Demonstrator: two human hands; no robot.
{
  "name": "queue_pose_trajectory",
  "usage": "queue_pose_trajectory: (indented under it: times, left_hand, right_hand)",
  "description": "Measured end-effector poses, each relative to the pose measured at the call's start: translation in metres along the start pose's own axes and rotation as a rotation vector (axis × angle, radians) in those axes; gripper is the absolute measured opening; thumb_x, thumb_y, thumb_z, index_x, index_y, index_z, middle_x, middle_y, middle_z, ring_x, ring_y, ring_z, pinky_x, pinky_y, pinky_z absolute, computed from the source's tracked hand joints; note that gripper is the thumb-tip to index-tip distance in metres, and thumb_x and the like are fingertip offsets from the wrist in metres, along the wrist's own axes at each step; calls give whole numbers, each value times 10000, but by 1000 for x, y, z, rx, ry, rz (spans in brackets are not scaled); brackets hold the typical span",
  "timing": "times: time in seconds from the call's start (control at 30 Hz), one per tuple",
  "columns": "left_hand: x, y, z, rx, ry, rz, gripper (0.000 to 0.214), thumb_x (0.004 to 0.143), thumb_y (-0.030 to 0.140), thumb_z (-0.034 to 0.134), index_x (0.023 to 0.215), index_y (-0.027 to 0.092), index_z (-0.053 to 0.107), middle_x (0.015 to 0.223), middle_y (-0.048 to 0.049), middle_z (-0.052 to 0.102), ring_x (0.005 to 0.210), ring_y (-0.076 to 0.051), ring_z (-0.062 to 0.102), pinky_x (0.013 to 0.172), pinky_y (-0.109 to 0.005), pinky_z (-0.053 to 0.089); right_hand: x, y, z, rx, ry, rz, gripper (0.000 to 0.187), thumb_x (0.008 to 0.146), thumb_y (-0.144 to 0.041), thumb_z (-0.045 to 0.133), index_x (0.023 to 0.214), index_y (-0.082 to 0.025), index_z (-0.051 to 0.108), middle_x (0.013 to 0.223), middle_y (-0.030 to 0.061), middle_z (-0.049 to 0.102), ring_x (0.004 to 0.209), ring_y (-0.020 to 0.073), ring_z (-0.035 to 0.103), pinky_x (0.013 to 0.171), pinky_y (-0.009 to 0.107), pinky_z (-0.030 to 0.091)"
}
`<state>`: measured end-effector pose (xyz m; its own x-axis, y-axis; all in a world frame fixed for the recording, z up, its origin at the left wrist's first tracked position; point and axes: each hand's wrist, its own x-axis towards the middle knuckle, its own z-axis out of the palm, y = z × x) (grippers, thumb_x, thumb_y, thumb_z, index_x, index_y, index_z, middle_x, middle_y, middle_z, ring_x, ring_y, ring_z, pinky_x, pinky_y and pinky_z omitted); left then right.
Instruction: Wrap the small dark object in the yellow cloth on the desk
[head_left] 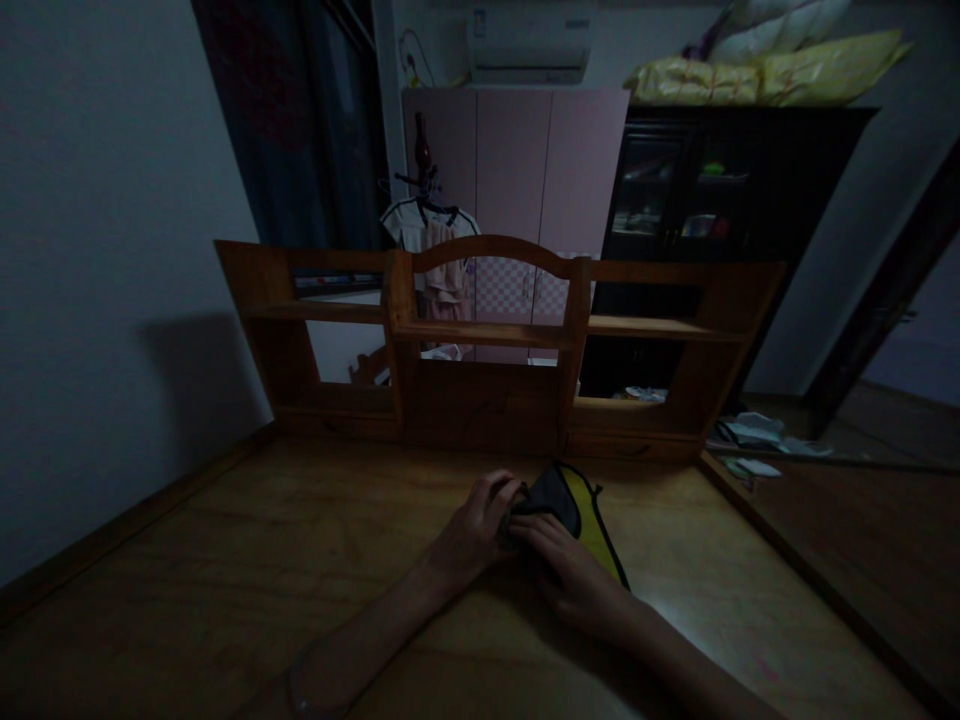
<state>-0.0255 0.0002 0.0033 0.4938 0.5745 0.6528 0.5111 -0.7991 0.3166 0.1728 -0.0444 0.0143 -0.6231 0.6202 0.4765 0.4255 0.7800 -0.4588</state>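
Looking at a grey-and-yellow pouch [570, 503] on the desk [360, 540], out in front of the shelf [487, 335], likely placed there for easy reach and a flat surface underneath. Held at its left end, probably to keep soft fabric from slipping or folding over. Gripped there by the left hand [478, 518], with bent, narrow fingers [506, 492] closed on the edge. Covered along the near side by the right hand [564, 575], set close together, maybe just for steadying; honestly can't tell whether pinching or only resting, thanks to the gloom. Also can't make out the small dark bit between both hands. Spreads mostly beyond the fingertips, far side and right, leaving the yellow part uncovered past the right knuckles.
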Motion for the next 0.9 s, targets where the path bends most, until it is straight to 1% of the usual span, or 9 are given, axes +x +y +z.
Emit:
queue_pose_trajectory:
  times: [0.33,0.47,0.63,0.73,0.9]
  left_hand:
    - [-1,0,1,-24,-12,-19,826,724,205,756,1406,257,293,1363,-126,366,1272,-291,433,1028,-457,462]
    - [-1,0,1,-25,4,-30,839,704,192,769,1399,258,304,1357,-117,371,1266,-280,442,1023,-432,470]
    - [0,0,1,-28,7,-18,803,714,215,766,1384,236,325,1344,-119,386,1266,-267,438,1036,-409,459]
    - [0,0,1,-24,9,-26,794,722,216,757,1386,244,324,1347,-120,388,1257,-274,448,1020,-423,470]
    - [-1,-1,2,-25,2,-28,811,719,218,761,1394,245,312,1352,-122,381,1267,-282,435,1035,-438,454]
  right_hand:
    - [-2,3,1,-3,-2,7,701,716,52,453,1361,-222,439,1353,100,511,1269,234,433,1063,463,398]
    - [-2,3,2,10,-2,6,725,703,62,446,1371,-218,426,1370,97,497,1279,233,420,1073,460,387]
    - [-2,3,1,12,-13,6,758,672,74,441,1372,-218,424,1372,89,494,1283,227,412,1079,454,379]
    - [-1,2,1,14,-15,8,758,669,73,436,1369,-217,424,1379,91,489,1288,229,406,1082,464,372]
    - [0,1,-1,20,-21,19,751,667,80,435,1358,-215,436,1376,84,491,1289,217,403,1089,439,367]
